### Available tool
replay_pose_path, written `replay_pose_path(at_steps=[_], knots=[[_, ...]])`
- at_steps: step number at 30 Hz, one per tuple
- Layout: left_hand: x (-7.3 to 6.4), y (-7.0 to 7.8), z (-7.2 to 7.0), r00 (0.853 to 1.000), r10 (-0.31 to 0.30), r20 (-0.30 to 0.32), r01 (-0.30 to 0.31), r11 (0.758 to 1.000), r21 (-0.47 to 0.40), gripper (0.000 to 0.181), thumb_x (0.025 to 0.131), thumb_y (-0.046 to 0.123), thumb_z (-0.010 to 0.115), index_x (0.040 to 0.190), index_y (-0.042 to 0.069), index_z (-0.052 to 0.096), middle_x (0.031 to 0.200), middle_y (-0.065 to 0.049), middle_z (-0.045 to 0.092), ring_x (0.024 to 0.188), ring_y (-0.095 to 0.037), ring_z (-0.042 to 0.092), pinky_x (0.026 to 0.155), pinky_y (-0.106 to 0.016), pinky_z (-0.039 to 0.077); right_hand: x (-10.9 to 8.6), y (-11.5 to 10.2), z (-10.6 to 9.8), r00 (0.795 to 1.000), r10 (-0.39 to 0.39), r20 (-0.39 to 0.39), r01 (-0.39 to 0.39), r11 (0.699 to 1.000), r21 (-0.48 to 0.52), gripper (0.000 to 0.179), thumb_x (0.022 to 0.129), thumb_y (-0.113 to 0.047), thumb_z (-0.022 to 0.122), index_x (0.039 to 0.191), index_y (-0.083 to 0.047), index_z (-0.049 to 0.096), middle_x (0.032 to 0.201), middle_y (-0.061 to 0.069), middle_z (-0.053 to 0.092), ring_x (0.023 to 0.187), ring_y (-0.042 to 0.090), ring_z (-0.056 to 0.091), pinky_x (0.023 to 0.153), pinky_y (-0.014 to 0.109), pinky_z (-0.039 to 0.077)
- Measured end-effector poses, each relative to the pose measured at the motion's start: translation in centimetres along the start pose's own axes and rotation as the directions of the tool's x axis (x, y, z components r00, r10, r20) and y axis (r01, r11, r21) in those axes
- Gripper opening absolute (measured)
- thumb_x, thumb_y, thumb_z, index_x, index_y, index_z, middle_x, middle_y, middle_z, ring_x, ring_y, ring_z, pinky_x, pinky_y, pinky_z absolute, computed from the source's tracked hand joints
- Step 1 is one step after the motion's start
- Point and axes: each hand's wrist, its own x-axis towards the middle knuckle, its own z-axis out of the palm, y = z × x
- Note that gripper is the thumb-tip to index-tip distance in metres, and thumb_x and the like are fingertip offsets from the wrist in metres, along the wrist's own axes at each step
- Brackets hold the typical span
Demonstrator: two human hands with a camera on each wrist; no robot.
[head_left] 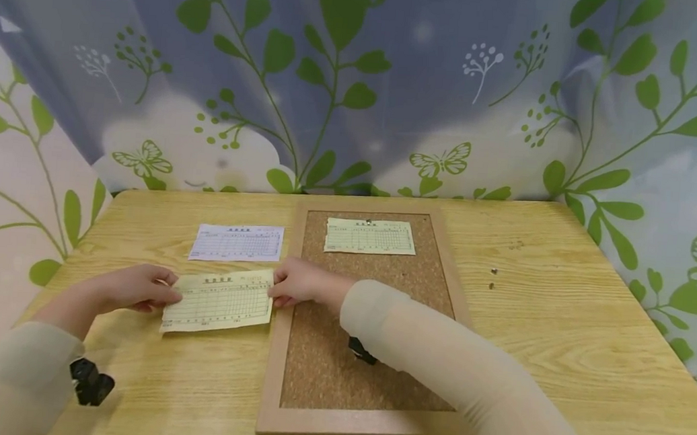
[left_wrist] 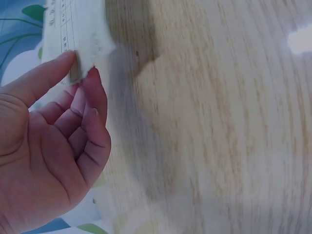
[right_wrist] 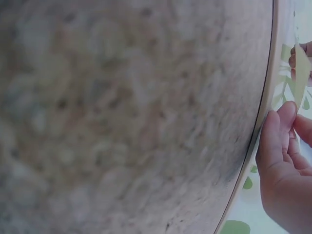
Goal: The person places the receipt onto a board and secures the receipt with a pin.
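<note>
A pale yellow printed form slip [head_left: 217, 306] is held between my two hands, left of the cork board [head_left: 338, 372]. My left hand [head_left: 128, 288] pinches its left edge; in the left wrist view the thumb of that hand [left_wrist: 53, 141] presses the corner of the slip [left_wrist: 87, 29] against the fingers. At the slip's upper right edge, my right hand [head_left: 304, 282] pinches it beside the board's left frame. The right wrist view has this hand [right_wrist: 285, 170] at the right side, with the slip [right_wrist: 302, 78] seen nearly edge-on.
Another yellow slip [head_left: 371, 239] lies on the board's upper part, with a small pin [head_left: 369, 221] at its top edge. A white slip [head_left: 237, 245] lies behind the held one. Two small metallic pieces [head_left: 494, 272] sit on the wooden table [head_left: 557, 353] to the right.
</note>
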Motion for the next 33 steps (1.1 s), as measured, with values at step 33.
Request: replay_pose_path(at_steps=[33], knots=[[-0.4, 0.8, 2.2, 0.989, 0.013, -0.145, -0.031, 0.992, -0.126, 0.025, 0.097, 0.025, 0.052, 0.080, 0.007, 0.053, 0.076, 0.002, 0.054, 0.070, -0.011, 0.051, 0.063, -0.027, 0.045, -1.5, 1.6, -0.9, 0.989, 0.047, -0.139, -0.023, 0.985, 0.170, 0.015, 0.089, -0.006, 0.062, 0.076, 0.001, 0.063, 0.063, 0.001, 0.056, 0.057, 0.008, 0.053, 0.054, 0.020, 0.047]])
